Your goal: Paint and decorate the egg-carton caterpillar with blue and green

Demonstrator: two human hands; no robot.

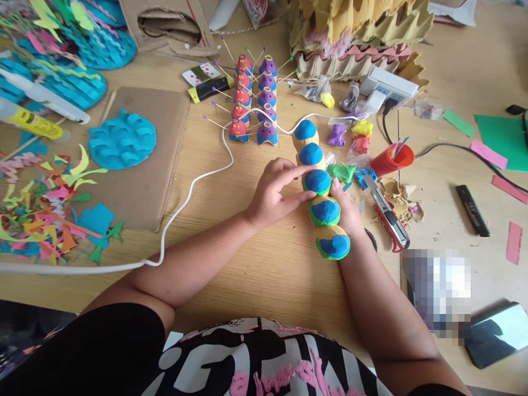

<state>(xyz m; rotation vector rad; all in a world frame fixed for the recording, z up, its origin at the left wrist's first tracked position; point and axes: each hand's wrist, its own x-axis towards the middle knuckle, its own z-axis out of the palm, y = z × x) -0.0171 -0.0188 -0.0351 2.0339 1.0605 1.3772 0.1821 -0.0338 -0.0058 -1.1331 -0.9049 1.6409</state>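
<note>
A strip of egg carton (304,144) with a row of several bumps is held up over the table, slanting from upper left to lower right. Blue clay (310,154) caps each bump, and green clay (324,221) rings the lower ones. My left hand (280,190) has its index finger and thumb against the sides of the middle bump. From the right, my right hand (347,209) grips the strip, thumb at its edge and the other fingers mostly hidden. Beyond stand two finished-looking rows of egg-carton figures, red-and-blue (239,113) and purple (267,114), with pin antennae.
Bags of clay, green (341,172) and yellow (363,128), lie near a red cup (391,159). A utility knife (388,214) sits right of my hand. A white cable (193,187) crosses the table. Paper scraps (53,203), cardboard (136,209) and stacked egg cartons (363,33) surround these.
</note>
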